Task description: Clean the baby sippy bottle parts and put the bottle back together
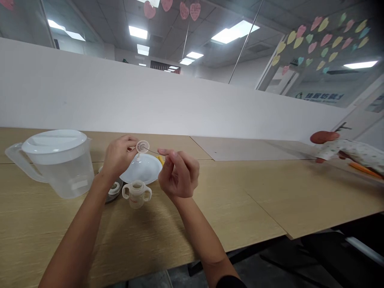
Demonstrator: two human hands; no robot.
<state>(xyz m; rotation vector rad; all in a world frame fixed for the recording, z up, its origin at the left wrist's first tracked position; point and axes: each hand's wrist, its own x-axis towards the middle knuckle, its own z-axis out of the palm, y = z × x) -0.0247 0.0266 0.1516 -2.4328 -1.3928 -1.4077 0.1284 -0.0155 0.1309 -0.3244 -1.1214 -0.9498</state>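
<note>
Okay, the left hand (118,157) pinches a small translucent silicone disc (143,147) over a white dish (141,170), while the right hand (178,174) pinches a thin wire (152,151) running sideways from the disc, which sits nearer the left hand.

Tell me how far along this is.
Done: the two-handled sippy cup stands open on the table. In hand: the left hand holds a clear round disc, the right hand pinches its thin tube. Left: the lidded plastic pitcher and white plate sit untouched.

Office with glass partitions (318,86)
</note>
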